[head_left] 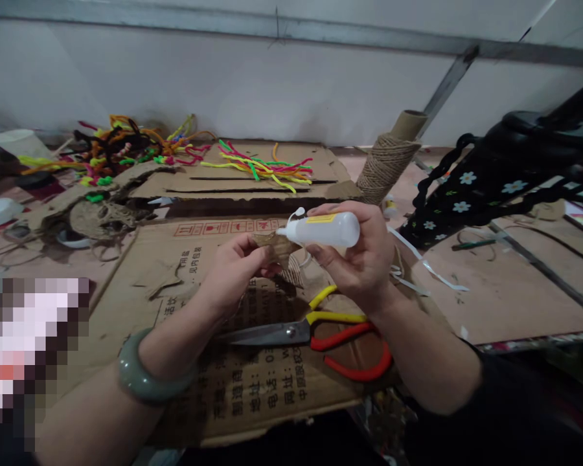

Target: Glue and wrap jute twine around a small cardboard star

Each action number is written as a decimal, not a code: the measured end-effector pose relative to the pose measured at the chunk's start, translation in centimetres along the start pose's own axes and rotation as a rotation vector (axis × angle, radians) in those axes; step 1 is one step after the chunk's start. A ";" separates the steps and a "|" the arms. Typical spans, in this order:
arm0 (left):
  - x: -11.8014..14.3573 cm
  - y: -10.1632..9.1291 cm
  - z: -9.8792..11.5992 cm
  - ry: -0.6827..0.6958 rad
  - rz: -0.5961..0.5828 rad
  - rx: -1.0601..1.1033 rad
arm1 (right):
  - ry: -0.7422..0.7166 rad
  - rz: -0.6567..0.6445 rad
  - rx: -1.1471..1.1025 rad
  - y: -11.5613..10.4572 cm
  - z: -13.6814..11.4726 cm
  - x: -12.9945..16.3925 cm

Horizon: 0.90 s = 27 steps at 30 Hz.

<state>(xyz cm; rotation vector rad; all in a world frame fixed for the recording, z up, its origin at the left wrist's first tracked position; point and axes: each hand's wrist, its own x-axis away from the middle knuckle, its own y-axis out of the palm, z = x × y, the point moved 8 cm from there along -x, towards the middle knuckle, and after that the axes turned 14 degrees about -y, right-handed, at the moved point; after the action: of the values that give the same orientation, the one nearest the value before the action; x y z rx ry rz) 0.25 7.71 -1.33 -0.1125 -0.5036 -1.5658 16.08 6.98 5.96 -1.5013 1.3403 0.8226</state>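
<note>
My right hand point(362, 262) is closed round a white squeeze bottle of glue point(325, 230), tilted sideways with its small cap flipped off to one side. The bottle's nozzle points left and reaches the edge of a small brown piece point(279, 249), which looks like cardboard. Fingers and thumb of my left hand point(236, 268) pinch that piece. A twine-wound part point(291, 273) shows just below it; whether the two are joined I cannot tell. Under both hands lies a printed cardboard sheet point(175, 343), with scissors point(298, 332) with yellow and red handles resting on it.
Behind the sheet, colourful pipe cleaners point(265, 165) lie on more cardboard. A cone of twine point(391, 162) stands at the back right, near a black flowered tumbler point(466, 188). At left are a twine-covered item point(102, 217) and a tangled colourful pile point(126, 145).
</note>
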 end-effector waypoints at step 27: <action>0.0 -1.2 0.0 0.032 0.095 0.041 | 0.030 -0.023 0.054 0.2 0.1 0.1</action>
<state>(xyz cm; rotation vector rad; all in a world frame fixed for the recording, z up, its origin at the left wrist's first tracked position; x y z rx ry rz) -0.91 7.71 -1.65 -0.0788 -0.4976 -1.4615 15.97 7.00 5.77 -1.4895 1.3546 0.7471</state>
